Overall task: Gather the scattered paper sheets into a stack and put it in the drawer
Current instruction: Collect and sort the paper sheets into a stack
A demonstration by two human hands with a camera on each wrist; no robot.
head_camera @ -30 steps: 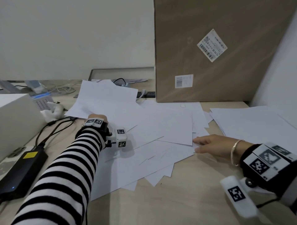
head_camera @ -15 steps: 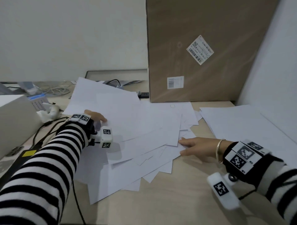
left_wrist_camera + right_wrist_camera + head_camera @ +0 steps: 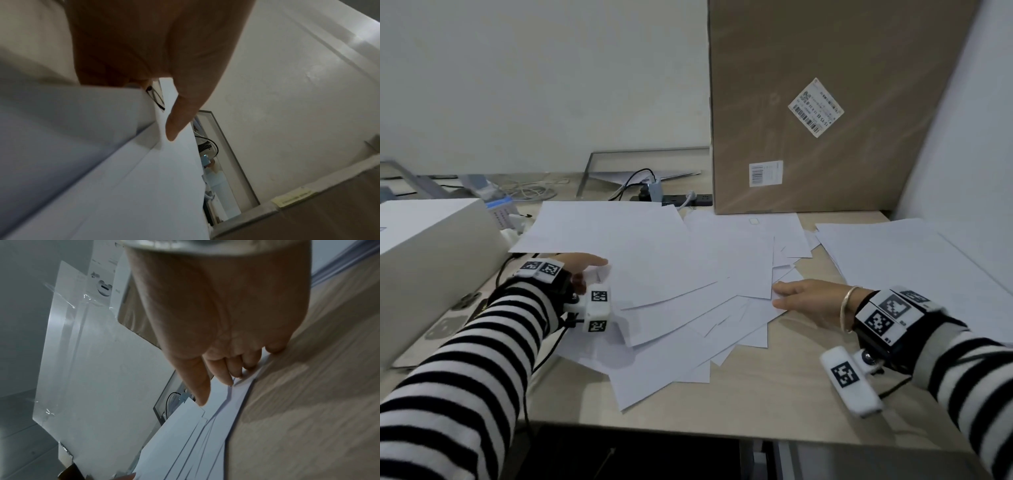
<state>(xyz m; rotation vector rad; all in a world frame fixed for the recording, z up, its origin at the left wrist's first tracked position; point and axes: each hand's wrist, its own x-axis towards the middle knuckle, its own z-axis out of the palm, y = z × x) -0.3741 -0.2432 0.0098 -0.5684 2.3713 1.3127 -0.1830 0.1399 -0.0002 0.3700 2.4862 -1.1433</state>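
On a light wooden desk (image 3: 774, 394), fanned paper sheets (image 3: 688, 274) lie between two hands: the left hand (image 3: 582, 265) pinches the pile's left edge, thumb on top, while the right hand (image 3: 808, 298) presses straight fingers against its right edge. Behind stands a cardboard box (image 3: 842, 102).

So the desk (image 3: 791, 394) has a fanned-out pile of paper sheets (image 3: 671, 281) in the middle, all overlapping. Left hand (image 3: 582, 267) is at the pile's left edge, right hand (image 3: 808, 298) on its right edge. Separate stack of sheets (image 3: 914, 260) lies off to the right, apart from the pile. Big cardboard box (image 3: 842, 102) stands at the far side, power strip (image 3: 688, 198) just left of it. White box (image 3: 424, 257) on the left, cables beside it, I think.
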